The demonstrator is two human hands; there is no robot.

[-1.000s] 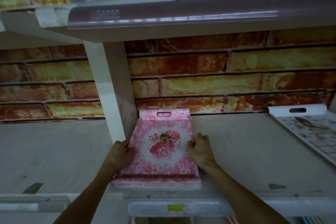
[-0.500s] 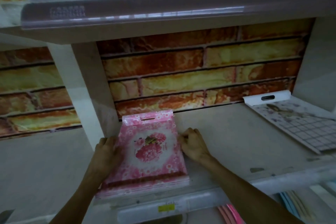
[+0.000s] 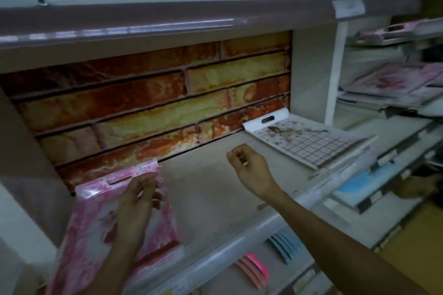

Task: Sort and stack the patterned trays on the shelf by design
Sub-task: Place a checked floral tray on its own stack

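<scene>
At the shelf's (image 3: 215, 199) front-left corner the pink tray stack (image 3: 96, 235) overhung; left hand (image 3: 136, 206) hovered open-fingered above, right hand (image 3: 251, 170) loosely curled, empty; a nudge could tip it.

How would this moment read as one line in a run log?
left hand: flat on pink floral stack | right hand: empty, over bare shelf | grid-pattern tray: untouched, far right

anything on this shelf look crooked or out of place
Yes. The grid-patterned tray at the right end of the shelf lies skewed, one corner jutting past the front edge. The pink floral stack under the left hand sits angled too.
</scene>
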